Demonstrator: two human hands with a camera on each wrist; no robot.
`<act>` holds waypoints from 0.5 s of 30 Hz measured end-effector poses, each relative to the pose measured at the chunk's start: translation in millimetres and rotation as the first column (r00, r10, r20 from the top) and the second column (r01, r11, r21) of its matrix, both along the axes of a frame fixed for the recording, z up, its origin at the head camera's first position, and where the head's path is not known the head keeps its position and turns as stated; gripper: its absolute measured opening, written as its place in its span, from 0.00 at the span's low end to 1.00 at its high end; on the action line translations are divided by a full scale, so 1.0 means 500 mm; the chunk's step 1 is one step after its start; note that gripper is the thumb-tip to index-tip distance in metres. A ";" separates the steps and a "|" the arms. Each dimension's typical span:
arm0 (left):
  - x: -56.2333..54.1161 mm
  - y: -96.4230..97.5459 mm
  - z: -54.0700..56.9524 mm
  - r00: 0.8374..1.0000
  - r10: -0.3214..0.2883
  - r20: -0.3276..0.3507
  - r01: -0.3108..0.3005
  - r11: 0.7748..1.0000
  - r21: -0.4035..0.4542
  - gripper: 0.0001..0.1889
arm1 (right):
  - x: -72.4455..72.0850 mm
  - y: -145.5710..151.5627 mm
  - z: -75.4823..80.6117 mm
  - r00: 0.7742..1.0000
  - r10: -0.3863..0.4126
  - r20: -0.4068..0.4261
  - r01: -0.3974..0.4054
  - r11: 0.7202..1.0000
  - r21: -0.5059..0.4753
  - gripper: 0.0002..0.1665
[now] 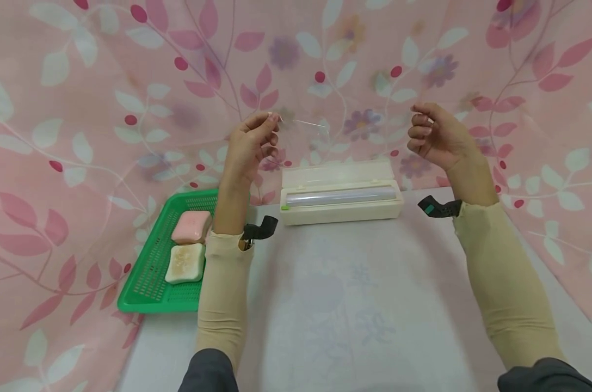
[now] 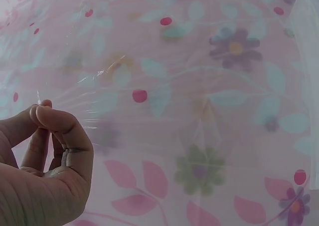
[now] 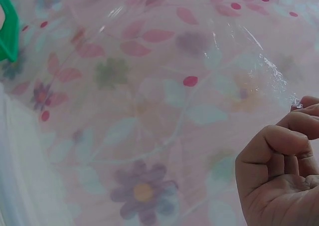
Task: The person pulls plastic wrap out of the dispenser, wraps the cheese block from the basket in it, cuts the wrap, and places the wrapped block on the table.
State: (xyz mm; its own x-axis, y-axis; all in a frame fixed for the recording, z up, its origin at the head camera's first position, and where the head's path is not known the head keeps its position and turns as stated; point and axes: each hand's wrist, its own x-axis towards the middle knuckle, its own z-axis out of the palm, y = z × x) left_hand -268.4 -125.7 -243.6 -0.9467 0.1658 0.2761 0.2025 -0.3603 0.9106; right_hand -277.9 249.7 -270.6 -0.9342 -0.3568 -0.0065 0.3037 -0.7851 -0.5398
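Observation:
A sheet of clear cling film [image 1: 309, 123] is stretched in the air between both hands, showing mostly as thin glints. Thumb and forefinger of my left hand [image 1: 252, 139] pinch one corner of it. At the other side my right hand [image 1: 440, 133] pinches the film, which is bunched at the fingertips in the right wrist view [image 3: 296, 105]. Below and between the hands stands a white cling film dispenser [image 1: 345, 216], its lid [image 1: 337, 173] raised. Inside lies a shiny film roll [image 1: 342, 196]. A small green piece [image 1: 284, 207] sits at its left front corner.
A green plastic basket [image 1: 134, 283] stands at the left, partly behind the left forearm. In it lie a pink soap bar [image 1: 191, 226] and a cream soap bar [image 1: 184, 263]. Flowered pink sheeting [image 1: 100, 163] rises behind the white table [image 1: 335, 294].

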 end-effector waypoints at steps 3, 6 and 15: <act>0.002 0.000 0.010 1.000 0.014 -0.001 -0.014 1.000 0.001 0.06 | 0.000 0.002 0.008 1.000 0.001 -0.023 -0.001 1.000 -0.013 0.04; 0.003 0.000 0.021 1.000 0.024 0.000 -0.024 1.000 0.003 0.06 | 0.001 0.005 0.018 0.999 0.012 -0.032 -0.013 0.999 -0.036 0.04; 0.010 -0.004 0.055 0.998 0.039 -0.044 -0.038 0.999 0.011 0.05 | 0.000 0.007 0.055 0.999 0.024 -0.035 -0.025 0.999 -0.036 0.04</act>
